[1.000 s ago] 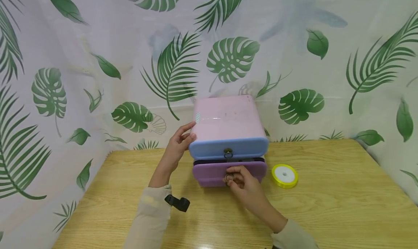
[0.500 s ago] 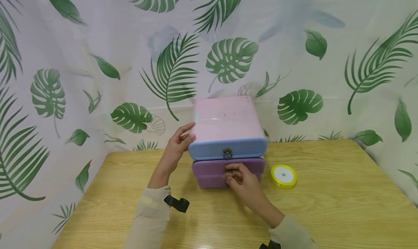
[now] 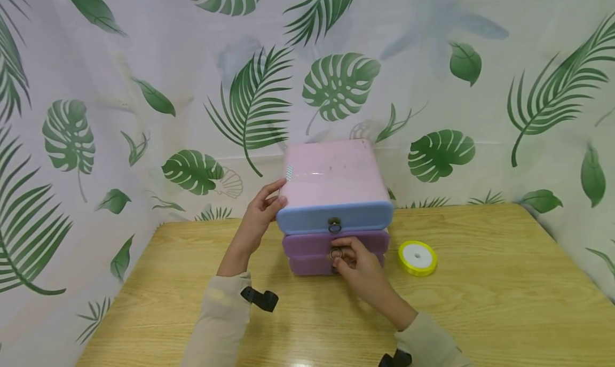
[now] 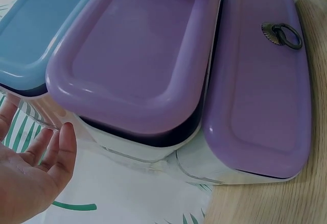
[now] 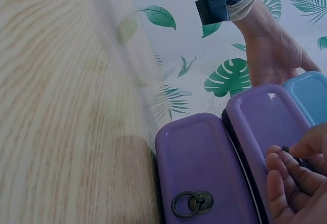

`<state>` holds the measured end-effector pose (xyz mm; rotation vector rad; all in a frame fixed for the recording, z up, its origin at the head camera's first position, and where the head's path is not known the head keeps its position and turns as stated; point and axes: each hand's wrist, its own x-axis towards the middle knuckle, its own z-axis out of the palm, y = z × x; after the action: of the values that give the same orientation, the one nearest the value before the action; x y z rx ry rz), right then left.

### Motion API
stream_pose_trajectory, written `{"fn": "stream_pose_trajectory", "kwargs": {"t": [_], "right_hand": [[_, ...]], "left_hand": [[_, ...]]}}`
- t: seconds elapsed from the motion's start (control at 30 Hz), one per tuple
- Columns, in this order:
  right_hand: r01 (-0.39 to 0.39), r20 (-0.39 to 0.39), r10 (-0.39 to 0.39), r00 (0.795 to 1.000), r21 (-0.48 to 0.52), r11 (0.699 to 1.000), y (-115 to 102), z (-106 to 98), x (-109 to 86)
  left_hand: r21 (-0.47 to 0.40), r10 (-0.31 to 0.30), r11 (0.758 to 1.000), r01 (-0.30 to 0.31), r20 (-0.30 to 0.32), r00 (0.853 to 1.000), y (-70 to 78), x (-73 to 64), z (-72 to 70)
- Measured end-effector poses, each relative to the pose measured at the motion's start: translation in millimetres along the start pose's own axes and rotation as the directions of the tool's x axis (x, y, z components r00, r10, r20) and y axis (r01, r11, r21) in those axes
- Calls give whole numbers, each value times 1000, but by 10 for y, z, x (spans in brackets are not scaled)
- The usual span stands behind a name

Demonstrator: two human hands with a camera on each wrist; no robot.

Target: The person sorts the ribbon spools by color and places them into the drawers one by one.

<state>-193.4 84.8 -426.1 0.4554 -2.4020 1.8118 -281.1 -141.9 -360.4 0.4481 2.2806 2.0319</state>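
Note:
A small three-drawer box with a pink top [image 3: 331, 169] stands on the table against the patterned backdrop. Its top drawer front is blue [image 3: 307, 218]; the two below are purple. My right hand [image 3: 357, 265] pinches the ring pull [image 3: 336, 254] of the middle purple drawer [image 4: 133, 55]. That drawer juts out slightly, a dark gap showing behind its front in the left wrist view. The lower purple drawer [image 5: 202, 152] sits nearly flush, its own ring pull [image 5: 191, 203] hanging free. My left hand [image 3: 259, 215] rests against the box's left side, fingers loosely bent.
A spool of yellow ribbon [image 3: 418, 258] lies on the wooden table [image 3: 490, 281], right of the box. A leaf-printed cloth [image 3: 269, 25] hangs close behind the box.
The middle drawer has slid back into the box with my right hand on its ring, and the opening above its front has closed up. My left hand stays at the side.

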Motion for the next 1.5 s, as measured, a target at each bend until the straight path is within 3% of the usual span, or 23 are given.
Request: {"fn": "stream_pose_trajectory", "kwargs": {"t": [0.63,0.97,1.2,1.5], "right_hand": [[35,-12,-35,999,-61,998,141,4,38],[70,-16,-72,997,-91,993,139,7,52],[55,-19,-57,998,-94,994,127,5,47],[98,-19,-103,995,-152,983,182,11,52]], "left_hand": [[0,-2,1000,2,10,1000,0,-3,-13],[11,-6,1000,6,1,1000,10,-9,-2],[18,-8,1000,8,9,1000,18,-12,1],[9,-2,1000,2,14,1000,7,-14,-1]]}}
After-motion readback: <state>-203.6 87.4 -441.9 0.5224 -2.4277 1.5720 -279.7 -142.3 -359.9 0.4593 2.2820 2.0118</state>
